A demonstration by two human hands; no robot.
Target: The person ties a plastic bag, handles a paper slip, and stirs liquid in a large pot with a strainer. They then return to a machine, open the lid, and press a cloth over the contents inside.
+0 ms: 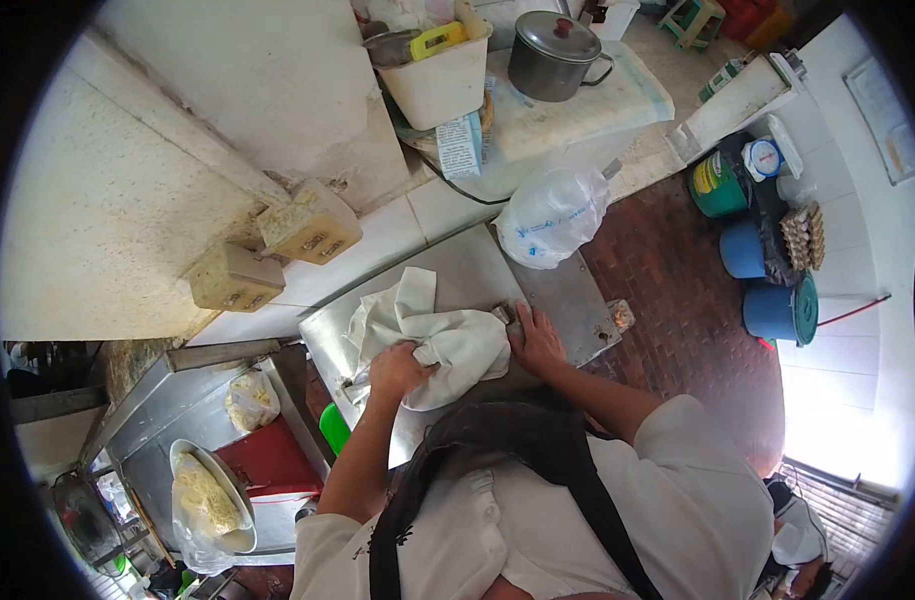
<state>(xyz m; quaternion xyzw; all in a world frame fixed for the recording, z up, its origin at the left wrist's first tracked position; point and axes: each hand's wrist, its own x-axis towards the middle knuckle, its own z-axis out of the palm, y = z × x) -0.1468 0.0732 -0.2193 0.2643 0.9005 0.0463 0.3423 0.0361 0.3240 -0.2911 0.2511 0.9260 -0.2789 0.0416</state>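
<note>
A crumpled white cloth (463,345) lies on the steel table top (468,262). My left hand (400,371) is closed on the cloth's near left part, its fingers bunched into the folds. To the right of the cloth, my right hand (538,342) rests at a small metal fitting (502,313) on the steel surface, its fingers fairly straight and slightly apart. Nothing shows within it, though its underside is hidden. Behind it, a full white plastic bag (555,218) stands at the table's back right.
A lidded pot (553,62) and a white bin (438,85) stand on the back counter. At lower left, a steel counter (158,430) holds a noodle-filled bowl (240,485) and a red board (278,458). Blue buckets (773,310) line the right wall.
</note>
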